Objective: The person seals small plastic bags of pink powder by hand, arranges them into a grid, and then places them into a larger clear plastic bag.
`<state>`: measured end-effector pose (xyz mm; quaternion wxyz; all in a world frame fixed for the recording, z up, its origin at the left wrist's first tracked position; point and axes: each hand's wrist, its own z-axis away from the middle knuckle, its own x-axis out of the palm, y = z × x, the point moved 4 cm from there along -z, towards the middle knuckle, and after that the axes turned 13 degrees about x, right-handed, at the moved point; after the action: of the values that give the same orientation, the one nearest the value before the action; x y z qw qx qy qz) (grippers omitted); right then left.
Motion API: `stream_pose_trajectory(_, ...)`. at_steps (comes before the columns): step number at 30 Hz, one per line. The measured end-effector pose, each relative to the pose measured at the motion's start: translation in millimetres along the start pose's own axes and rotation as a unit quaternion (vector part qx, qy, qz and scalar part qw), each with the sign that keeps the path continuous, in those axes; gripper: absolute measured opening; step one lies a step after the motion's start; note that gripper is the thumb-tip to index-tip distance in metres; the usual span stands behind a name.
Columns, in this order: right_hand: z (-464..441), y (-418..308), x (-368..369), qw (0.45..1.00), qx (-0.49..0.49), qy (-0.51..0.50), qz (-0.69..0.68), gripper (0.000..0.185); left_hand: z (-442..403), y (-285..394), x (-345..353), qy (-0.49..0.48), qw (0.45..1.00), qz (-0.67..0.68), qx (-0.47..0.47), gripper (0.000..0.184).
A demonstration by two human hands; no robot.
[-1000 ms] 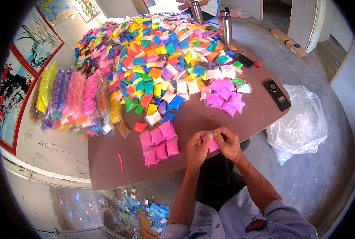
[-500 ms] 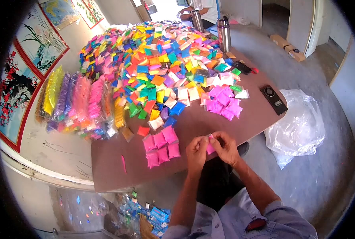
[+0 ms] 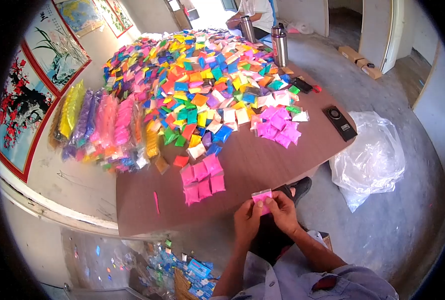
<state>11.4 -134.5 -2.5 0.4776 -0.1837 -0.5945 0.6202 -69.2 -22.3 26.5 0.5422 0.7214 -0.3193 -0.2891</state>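
A small clear packet of pink filling (image 3: 262, 196) is pinched between both my hands, just off the table's front edge. My left hand (image 3: 247, 220) grips its left side, and my right hand (image 3: 283, 212) has thumb and fingers on its right side. On the table (image 3: 252, 165), to the left of my hands, several pink packets (image 3: 202, 179) lie in two rows. A thin pink strip (image 3: 156, 202) rests farther left. Beyond my hands sits a cluster of magenta packets (image 3: 280, 127).
A large heap of coloured packets (image 3: 197, 85) covers the far table. Long bags of packets (image 3: 100, 122) hang at its left edge. Two steel flasks (image 3: 280, 47), a black device (image 3: 340, 122) and a clear plastic bag (image 3: 367, 160) are to the right. A person (image 3: 257, 15) sits beyond.
My hands have drawn slightly lower and nearer my body, and more of the pink packet shows above my fingers. The view has shifted slightly; a shoe shows beside the table.
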Motion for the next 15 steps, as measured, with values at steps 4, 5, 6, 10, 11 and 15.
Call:
stream_pose_trajectory(4,9,4,7,0.998,0.019,-0.04,0.038,0.016,10,11,-16,-0.028,0.993,-0.113,0.023,0.022)
stream_pose_trajectory(5,12,4,8,0.998,0.018,-0.04,0.038,0.016,15,6,-19,-0.028,0.995,-0.1,-0.001,0.022)
stream_pose_trajectory(6,15,3,11,0.999,0.003,-0.034,0.035,0.016,18,4,-20,-0.028,0.996,-0.087,-0.025,0.022)
stream_pose_trajectory(10,21,1,17,0.999,-0.013,-0.017,0.037,0.017,26,9,-17,0.0,0.998,0.051,-0.032,0.022)
stream_pose_trajectory(11,21,2,17,0.999,-0.012,-0.017,0.037,0.017,28,7,-17,-0.002,0.997,0.064,-0.05,0.023)
stream_pose_trajectory(15,24,6,15,0.999,-0.029,-0.024,0.026,0.019,33,4,-19,-0.011,0.995,0.076,-0.067,0.023)
